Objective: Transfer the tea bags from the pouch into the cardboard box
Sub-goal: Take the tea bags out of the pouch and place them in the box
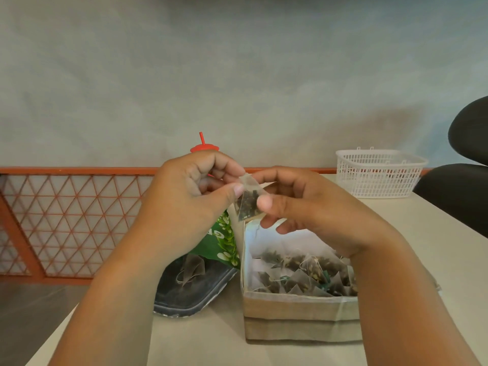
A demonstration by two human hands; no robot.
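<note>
A pyramid tea bag (247,201) hangs in the air between my two hands, above the far left corner of the cardboard box (298,315). My left hand (195,188) pinches its upper left edge with thumb and fingers. My right hand (290,204) pinches its right side. Several tea bags (303,273) lie inside the box. The green pouch (219,241) lies to the left of the box, its open silver mouth facing me with one tea bag (192,269) showing at the opening.
A white plastic basket (377,173) stands at the table's far right. A red-capped bottle (204,147) is behind my left hand. An orange lattice railing (66,220) runs along the left. A black chair (464,167) is at the right edge.
</note>
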